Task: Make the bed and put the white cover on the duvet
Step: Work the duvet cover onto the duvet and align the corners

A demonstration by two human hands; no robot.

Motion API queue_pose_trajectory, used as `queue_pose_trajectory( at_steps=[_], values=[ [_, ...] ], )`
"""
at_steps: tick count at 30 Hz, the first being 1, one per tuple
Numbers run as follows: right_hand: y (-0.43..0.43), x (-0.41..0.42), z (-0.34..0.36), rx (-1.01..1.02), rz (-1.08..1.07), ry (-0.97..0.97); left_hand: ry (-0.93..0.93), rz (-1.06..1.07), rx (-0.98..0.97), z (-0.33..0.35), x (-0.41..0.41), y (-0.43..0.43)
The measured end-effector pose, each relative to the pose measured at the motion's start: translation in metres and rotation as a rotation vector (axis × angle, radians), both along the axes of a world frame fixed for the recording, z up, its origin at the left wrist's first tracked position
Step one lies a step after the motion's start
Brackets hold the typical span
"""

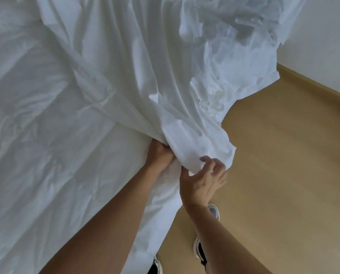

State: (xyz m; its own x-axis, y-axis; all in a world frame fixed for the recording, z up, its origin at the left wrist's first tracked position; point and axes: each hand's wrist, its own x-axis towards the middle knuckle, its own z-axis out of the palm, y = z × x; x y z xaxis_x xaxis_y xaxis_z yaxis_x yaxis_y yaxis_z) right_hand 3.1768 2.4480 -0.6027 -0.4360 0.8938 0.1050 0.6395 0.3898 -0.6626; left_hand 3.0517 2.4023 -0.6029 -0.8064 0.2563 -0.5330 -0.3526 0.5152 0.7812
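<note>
A white cover (145, 76) lies bunched and creased across the bed (46, 155), which has a white sheet on it. One gathered end of the cover hangs over the bed's right edge. My left hand (159, 155) grips a fold of the cover at that edge, its fingers buried in the cloth. Just to the right, my right hand (202, 180) holds the hanging corner of the cover, fingers curled over the fabric. A crumpled white mass (234, 46), perhaps the duvet, sits at the far right of the bed.
A wooden floor (283, 175) runs along the bed's right side, bounded by a white wall (323, 46) with a wooden skirting board. My two shoes (200, 248) stand on the floor close to the bed's edge.
</note>
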Motion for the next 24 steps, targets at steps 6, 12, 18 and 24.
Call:
queue_pose_trajectory(
  at_steps=[6, 12, 18, 24],
  values=[
    [-0.022, -0.044, 0.019, -0.101, 0.416, -0.083, 0.291, -0.246, -0.126, 0.035, -0.038, 0.014],
    [0.033, -0.102, 0.046, -0.314, 0.146, -0.291, 0.221, -0.451, -0.007, 0.067, -0.065, 0.004],
    [0.054, -0.133, 0.03, -0.248, 0.108, -0.308, 0.057, -0.217, 0.093, 0.032, -0.064, -0.005],
    [0.069, -0.137, 0.017, -0.273, 0.092, -0.269, -0.318, -0.143, 0.028, 0.01, -0.06, 0.026]
  ],
)
